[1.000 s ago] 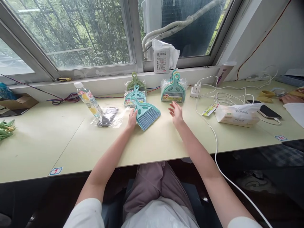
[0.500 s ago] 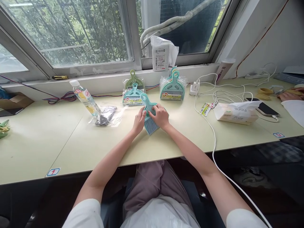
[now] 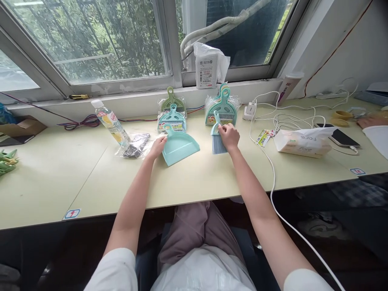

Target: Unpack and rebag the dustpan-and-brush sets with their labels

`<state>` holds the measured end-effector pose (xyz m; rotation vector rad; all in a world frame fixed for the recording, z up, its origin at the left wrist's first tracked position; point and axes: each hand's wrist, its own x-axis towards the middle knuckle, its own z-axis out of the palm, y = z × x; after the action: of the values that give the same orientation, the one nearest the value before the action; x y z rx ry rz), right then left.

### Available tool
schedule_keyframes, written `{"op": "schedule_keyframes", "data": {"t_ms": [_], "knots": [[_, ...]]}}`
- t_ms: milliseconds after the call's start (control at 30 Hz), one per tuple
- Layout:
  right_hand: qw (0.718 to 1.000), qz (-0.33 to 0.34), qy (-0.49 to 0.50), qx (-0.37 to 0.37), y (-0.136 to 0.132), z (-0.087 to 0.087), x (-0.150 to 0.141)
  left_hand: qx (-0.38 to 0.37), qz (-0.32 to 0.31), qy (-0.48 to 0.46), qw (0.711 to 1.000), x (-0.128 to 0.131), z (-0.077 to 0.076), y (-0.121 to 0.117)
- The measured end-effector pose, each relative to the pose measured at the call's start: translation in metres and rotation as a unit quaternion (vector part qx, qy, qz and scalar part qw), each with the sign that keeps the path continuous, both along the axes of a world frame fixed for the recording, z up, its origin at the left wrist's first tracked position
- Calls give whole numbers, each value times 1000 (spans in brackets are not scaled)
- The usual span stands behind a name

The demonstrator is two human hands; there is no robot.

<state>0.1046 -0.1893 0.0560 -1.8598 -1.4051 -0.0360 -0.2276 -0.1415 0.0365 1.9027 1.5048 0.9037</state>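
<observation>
My left hand [image 3: 158, 146] grips a turquoise dustpan [image 3: 181, 147] at its left side, close to the handle; the pan is tilted above the table. To the right, my right hand [image 3: 229, 136] is closed on a small turquoise hand brush [image 3: 218, 142], its grey-blue bristles pointing down. Dustpan and brush are apart. Behind the dustpan stand a wrapped turquoise dustpan set [image 3: 172, 119] and a wrapped green dustpan set [image 3: 170, 98]. Several wrapped turquoise sets [image 3: 224, 102] stand behind the brush.
A tilted bottle [image 3: 111, 123] and a dark item in clear plastic [image 3: 137, 145] lie left. At right are a tissue pack [image 3: 303, 143], a charger [image 3: 248, 112], a phone [image 3: 342, 138] and a white cable [image 3: 274, 178] crossing the table edge. Another person's hand [image 3: 372, 122] rests far right.
The brush and dustpan, held together before, are now separated. My right hand has moved right with the brush, my left hand left with the dustpan, whose inside now shows.
</observation>
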Motion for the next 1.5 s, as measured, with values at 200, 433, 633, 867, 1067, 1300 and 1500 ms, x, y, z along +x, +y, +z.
{"op": "schedule_keyframes", "data": {"t_ms": [200, 433, 633, 867, 1067, 1300, 1500], "knots": [[985, -37, -106, -132, 5, -17, 3, 41, 69, 263, 961, 5, 9, -14], [974, -24, -156, -164, 6, -22, 5, 82, 117, 296, 944, 13, 13, -19], [967, 19, -136, -215, 6, -22, 4, 75, 87, 312, 943, 13, 5, -16], [980, -12, -88, -180, 8, -18, 10, 110, 4, 314, 943, 38, 6, -33], [985, 127, -64, -98, 3, -12, -13, 157, -120, 314, 929, 75, 0, -58], [953, 260, -103, -118, -8, -11, -37, 309, -175, 306, 883, 66, 5, -53], [941, 304, -92, -112, -10, -13, -46, 327, -169, 331, 869, 51, 0, -39]]}}
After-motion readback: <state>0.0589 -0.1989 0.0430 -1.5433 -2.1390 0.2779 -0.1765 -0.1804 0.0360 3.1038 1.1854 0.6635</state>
